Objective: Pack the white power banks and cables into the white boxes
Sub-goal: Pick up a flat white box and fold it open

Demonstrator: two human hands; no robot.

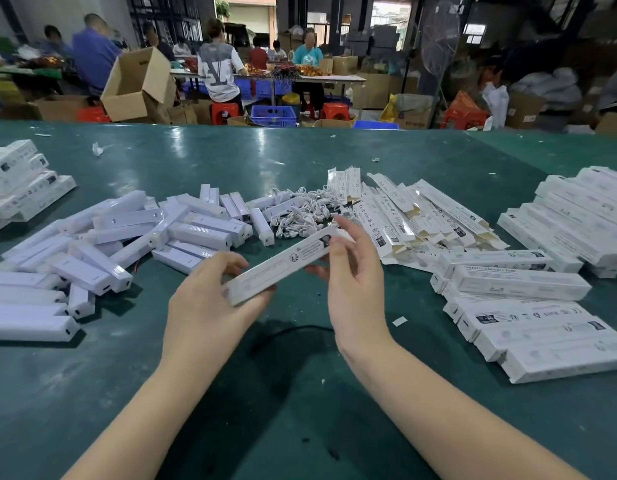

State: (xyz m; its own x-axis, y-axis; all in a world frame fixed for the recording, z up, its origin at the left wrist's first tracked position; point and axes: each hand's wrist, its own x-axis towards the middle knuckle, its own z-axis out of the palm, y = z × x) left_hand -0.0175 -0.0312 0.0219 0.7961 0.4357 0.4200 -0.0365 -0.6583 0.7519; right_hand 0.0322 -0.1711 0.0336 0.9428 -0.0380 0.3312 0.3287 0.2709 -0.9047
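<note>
Power banks (102,251) lie heaped on the bench (300,393) at left. Our left hand (210,303) curls its grip round the near end of a white box (282,263), raised over the bench; our right hand (355,271) pinches the far end. Cables (300,213) and flat boxes (421,216) wait beyond. We should hold it level and square the end flap shut.

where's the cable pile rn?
In the head view, the cable pile lies mid-table on the green table, just beyond the hands, between the loose power banks on the left and the flat unfolded boxes on the right.
</note>
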